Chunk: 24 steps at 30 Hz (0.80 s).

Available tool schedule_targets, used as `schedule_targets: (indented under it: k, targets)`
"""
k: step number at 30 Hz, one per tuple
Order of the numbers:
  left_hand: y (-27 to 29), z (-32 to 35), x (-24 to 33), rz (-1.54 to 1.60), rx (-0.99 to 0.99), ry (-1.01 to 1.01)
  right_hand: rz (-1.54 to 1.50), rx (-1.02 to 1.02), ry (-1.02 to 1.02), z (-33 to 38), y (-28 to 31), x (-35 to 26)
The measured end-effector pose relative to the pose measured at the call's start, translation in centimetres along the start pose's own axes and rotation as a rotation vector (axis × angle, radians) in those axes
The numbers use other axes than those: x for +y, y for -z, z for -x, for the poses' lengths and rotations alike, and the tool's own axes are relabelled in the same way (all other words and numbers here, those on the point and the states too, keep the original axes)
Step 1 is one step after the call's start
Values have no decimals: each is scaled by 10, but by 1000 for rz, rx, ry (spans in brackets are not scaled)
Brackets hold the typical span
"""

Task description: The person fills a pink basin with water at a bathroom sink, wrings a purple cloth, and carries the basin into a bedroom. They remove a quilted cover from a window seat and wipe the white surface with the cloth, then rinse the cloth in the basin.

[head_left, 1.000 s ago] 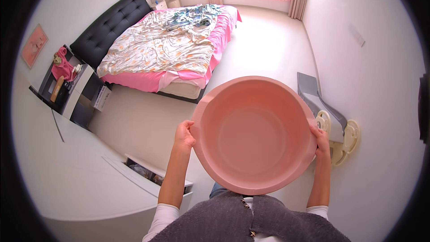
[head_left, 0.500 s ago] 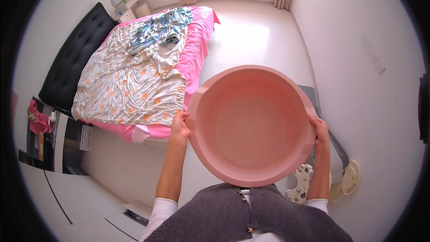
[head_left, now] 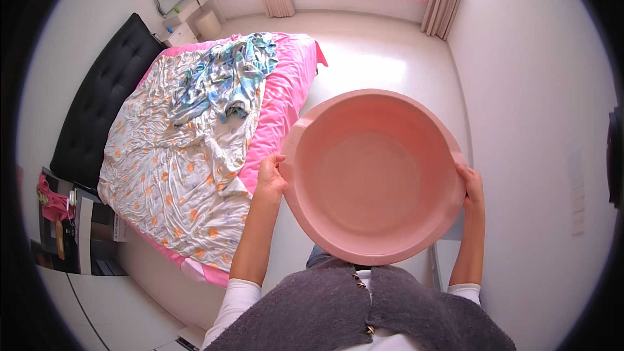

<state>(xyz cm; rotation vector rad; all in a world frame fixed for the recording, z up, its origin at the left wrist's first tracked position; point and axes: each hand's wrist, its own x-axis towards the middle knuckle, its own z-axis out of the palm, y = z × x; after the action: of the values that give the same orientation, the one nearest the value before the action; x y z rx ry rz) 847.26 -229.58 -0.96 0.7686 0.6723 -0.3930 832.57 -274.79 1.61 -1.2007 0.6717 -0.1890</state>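
- Round pink basin [head_left: 372, 179]; held up, twelve o'clock ahead;
- Left hand [head_left: 272, 175]; grasping it at nine o'clock;
- Right hand [head_left: 472, 186]; grasping it at three o'clock;
- Bed [head_left: 281, 101]; toward ten o'clock from basin.

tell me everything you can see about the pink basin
The pink basin is large, round and deep, with a broad rim that widens at both sides, and looks like matte plastic. Nothing shows inside it. Its open side faces the camera, and it is held in front of the body, the left hand and right hand gripping opposite sides of the rim. Whether its near edge touches the dark vest is unclear.
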Motion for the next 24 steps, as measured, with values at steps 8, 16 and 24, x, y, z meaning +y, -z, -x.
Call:
schedule_targets:
  k: [8,16,24]
  targets:
    - [-204,-233,78,-34,-42,52,-8,84,48,-241,-51,-77]
    - [-376,-435,135,-34,-12,32,43,30,28,-518,-117,-170]
    - [-523,-610,197,94,61,-9,61,-74,-24,-787,-195,-273]
